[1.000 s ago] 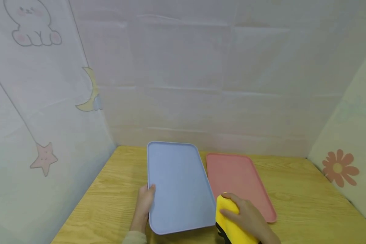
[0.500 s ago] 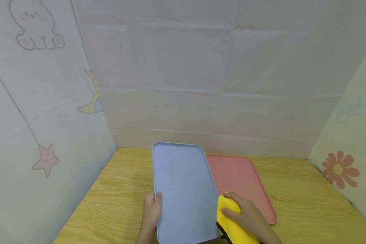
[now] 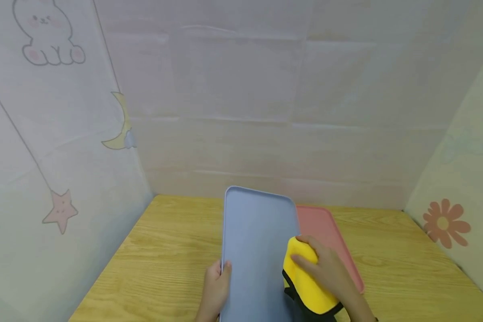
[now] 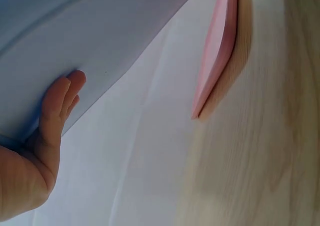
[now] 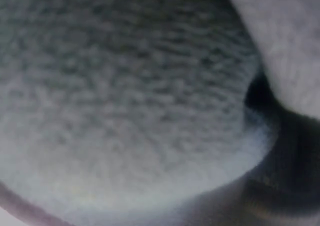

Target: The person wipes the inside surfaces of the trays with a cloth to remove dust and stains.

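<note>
My left hand (image 3: 216, 286) holds a light blue tray (image 3: 257, 223) by its left edge, thumb over the rim. The left wrist view shows its fingers (image 4: 56, 99) against the tray's underside, with the tray tilted up off the table. With my right hand (image 3: 332, 273) I grip a yellow cleaning cloth (image 3: 310, 286) with black edging, thumb and fingers spread over it. The cloth overlaps the right side of the blue tray in the head view. Close up in the right wrist view, a fuzzy grey cloth surface (image 5: 115, 116) hides the fingers.
A pink tray (image 3: 319, 221) lies on the wooden table (image 3: 157, 250) behind and right of the blue one, partly covered by it. Pale printed sheets (image 3: 233, 89) hang at the back and both sides of the table.
The blue tray and my left hand have shifted right and nearer, covering more of the pink tray. My right hand has moved the cloth up over the blue tray's right side.
</note>
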Demonstrator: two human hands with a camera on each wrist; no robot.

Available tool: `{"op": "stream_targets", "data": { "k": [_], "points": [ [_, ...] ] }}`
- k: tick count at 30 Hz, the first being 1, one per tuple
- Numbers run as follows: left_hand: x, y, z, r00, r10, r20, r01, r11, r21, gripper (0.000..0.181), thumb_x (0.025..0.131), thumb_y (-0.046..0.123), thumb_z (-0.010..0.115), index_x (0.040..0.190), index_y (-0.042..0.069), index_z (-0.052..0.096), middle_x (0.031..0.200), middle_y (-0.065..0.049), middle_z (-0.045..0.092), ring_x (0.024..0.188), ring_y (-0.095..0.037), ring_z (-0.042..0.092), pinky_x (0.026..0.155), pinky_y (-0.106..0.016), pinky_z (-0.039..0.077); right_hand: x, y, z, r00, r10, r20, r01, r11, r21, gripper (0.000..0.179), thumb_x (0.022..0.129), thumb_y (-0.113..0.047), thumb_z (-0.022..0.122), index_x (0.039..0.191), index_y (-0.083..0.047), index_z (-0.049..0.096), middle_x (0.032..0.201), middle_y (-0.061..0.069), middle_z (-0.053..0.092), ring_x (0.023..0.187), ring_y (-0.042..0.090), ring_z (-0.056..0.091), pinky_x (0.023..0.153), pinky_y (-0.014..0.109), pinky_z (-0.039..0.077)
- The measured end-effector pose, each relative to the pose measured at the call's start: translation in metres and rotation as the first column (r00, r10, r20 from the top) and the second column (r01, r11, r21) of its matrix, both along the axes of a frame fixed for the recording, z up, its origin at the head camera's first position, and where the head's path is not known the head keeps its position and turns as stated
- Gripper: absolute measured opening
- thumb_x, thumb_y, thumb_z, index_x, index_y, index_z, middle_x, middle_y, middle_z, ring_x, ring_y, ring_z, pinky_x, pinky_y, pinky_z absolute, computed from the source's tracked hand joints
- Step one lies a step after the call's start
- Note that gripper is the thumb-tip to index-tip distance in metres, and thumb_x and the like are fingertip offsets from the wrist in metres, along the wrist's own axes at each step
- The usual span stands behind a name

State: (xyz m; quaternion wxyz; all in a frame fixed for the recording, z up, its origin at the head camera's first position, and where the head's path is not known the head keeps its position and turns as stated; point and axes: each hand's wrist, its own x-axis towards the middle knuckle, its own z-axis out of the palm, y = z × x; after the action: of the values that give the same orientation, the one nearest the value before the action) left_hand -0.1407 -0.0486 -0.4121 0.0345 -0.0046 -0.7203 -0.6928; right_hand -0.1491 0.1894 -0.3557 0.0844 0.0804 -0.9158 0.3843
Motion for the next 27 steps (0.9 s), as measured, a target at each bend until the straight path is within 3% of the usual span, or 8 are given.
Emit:
{"op": "stream_targets", "data": {
  "k": [6,14,21,27],
  "points": [
    [0.008,0.011,0.001,0.999,-0.037,-0.034,0.037,0.999,0.011,0.024,0.093,0.005,0.041,0.100,-0.014,0.054,0.075,-0.011,0.060,0.066,-0.017,0.057,0.054,-0.027,0.045,-0.007,-0.008,0.014,0.999,-0.008,-0.039,0.008,1.000,0.003,0.044,0.081,-0.037,0.063,0.118,-0.014,0.054,0.065,0.000,0.049,0.047,0.012,0.045,0.047,0.026,0.040],
    [0.012,0.026,0.001,0.993,-0.114,-0.038,0.114,0.993,0.014,0.019,0.092,0.001,0.041,0.092,-0.012,0.055,0.070,-0.010,0.058,0.063,-0.016,0.057,0.053,-0.026,0.046,-0.016,-0.015,0.024,0.995,0.001,-0.104,0.004,0.999,0.054,0.045,0.082,-0.037,0.063,0.119,-0.014,0.054,0.072,0.002,0.054,0.049,0.012,0.044,0.047,0.028,0.039],
    [0.019,0.038,0.000,0.989,-0.117,-0.096,0.117,0.993,0.000,0.015,0.089,-0.003,0.044,0.086,-0.011,0.057,0.068,-0.012,0.059,0.060,-0.014,0.057,0.054,-0.025,0.047,-0.025,-0.023,0.034,0.987,0.004,-0.159,0.008,0.997,0.078,0.048,0.083,-0.039,0.061,0.122,-0.012,0.052,0.072,0.004,0.054,0.050,0.012,0.043,0.050,0.028,0.039],
    [0.024,0.043,0.004,0.980,-0.183,-0.083,0.184,0.983,0.008,0.016,0.089,-0.002,0.044,0.090,-0.010,0.058,0.074,-0.015,0.063,0.067,-0.019,0.062,0.058,-0.025,0.049,-0.029,-0.027,0.040,0.972,0.019,-0.234,0.003,0.996,0.090,0.046,0.083,-0.035,0.061,0.119,-0.008,0.054,0.089,0.010,0.060,0.054,0.012,0.044,0.052,0.028,0.039]
  ]
}}
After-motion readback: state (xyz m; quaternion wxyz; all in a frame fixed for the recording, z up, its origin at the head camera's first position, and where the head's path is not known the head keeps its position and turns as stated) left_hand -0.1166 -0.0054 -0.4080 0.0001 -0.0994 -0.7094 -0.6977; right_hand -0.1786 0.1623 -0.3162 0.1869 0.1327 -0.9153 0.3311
